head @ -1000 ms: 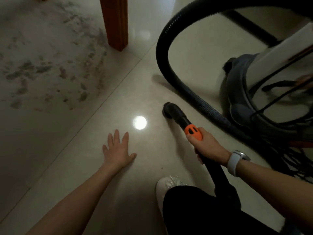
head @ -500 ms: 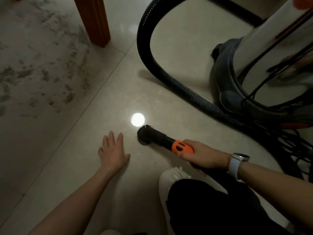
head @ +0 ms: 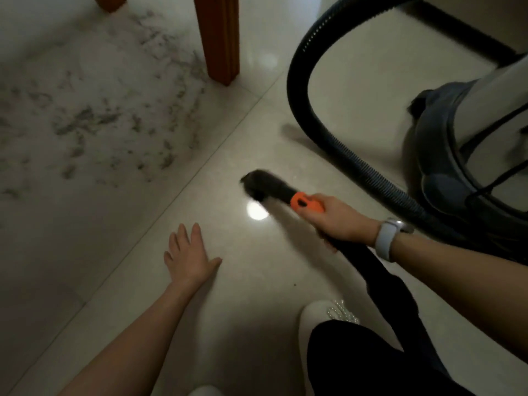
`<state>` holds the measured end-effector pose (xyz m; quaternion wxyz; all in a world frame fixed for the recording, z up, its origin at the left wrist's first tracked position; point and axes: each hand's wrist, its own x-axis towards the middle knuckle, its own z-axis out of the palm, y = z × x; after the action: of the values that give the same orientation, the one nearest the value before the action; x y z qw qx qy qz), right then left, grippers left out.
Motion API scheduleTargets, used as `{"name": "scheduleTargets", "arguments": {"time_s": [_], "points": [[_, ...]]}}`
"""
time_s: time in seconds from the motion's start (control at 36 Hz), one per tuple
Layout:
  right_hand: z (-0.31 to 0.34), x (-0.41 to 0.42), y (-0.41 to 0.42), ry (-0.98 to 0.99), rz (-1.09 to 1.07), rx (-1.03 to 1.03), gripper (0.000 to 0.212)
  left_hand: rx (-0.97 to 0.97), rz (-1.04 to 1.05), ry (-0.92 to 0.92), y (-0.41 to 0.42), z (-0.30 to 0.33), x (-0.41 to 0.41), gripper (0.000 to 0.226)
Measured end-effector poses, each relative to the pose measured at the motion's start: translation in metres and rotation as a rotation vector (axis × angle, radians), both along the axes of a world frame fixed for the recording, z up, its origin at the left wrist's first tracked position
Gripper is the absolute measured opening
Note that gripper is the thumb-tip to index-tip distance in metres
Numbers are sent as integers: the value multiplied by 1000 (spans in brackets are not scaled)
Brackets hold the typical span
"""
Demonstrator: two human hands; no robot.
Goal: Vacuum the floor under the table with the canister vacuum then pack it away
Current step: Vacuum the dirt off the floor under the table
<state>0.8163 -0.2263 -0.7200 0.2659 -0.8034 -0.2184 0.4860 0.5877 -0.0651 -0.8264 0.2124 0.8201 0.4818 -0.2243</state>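
Observation:
My right hand (head: 340,220) grips the black vacuum wand just behind its orange collar (head: 306,203). The wand's round black nozzle (head: 258,185) is blurred and points left over the pale tiled floor (head: 285,270), beside a bright light spot (head: 256,210). A ribbed black hose (head: 300,90) arcs from the wand up and round to the canister vacuum (head: 468,155) at the right. Flat on the tile, fingers spread, lies my left hand (head: 188,258). Grey dust smears (head: 91,121) cover the tile at the left.
An orange wooden table leg (head: 218,38) stands at the top centre, and a second one (head: 110,0) shows at the top left. My white shoe (head: 320,318) and dark trouser leg (head: 371,364) fill the bottom right. Black cords (head: 491,130) run over the canister.
The nozzle swept left toward my left hand, then has moved up and right past the light spot. My left hand has stayed flat on the floor.

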Motion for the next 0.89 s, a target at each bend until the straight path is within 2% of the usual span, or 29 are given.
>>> {"name": "scheduleTargets", "arguments": {"time_s": [0.06,0.11,0.22,0.28,0.39,0.47,0.67,0.72,0.89], "points": [[1,9,12,-42,-143,50,21,3,26,7,5,-1,-8,96],[-2,5,29,14,-178,84,20,19,44,6,10,-1,-14,96],[-10,-30,67,162,109,62,18,8,103,-1,23,0,-25,96],[-15,-37,81,170,168,75,21,-6,128,1,31,0,-28,97],[-14,-12,97,109,31,111,26,-3,168,6,47,-2,-32,100],[-13,9,106,203,-92,146,29,-4,189,20,59,-4,-33,102],[-17,27,151,270,-119,165,29,-2,186,65,86,-6,-35,105],[-15,29,164,229,-118,182,28,-12,192,63,92,-5,-35,106],[-16,22,154,-128,-32,152,36,-56,227,25,95,-14,-37,105]]}}
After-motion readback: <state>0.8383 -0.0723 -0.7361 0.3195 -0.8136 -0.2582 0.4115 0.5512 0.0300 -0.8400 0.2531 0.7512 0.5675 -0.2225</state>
